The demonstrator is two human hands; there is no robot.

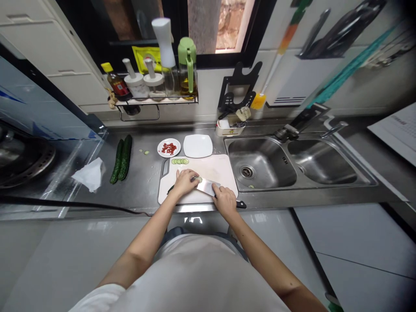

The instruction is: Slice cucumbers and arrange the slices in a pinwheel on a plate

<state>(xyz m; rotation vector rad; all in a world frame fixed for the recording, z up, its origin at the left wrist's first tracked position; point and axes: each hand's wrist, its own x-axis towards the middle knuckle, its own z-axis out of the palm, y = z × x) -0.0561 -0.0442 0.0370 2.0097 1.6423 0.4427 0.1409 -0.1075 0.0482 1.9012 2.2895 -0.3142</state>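
On the pale cutting board, my left hand is closed over a cucumber, whose dark end shows at the left of the palm. My right hand grips a cleaver; its broad blade points left, close to my left fingertips. The black handle end sticks out to the right of that hand. One pale slice appears to lie against the blade by my left fingers. A row of several cucumber slices rests near the board's top left corner.
Behind the board stand a plate of chopped red pieces and a white square plate. Two whole cucumbers and a white cloth or tissue lie leftward. A double sink is on the right. Bottles fill a wall shelf.
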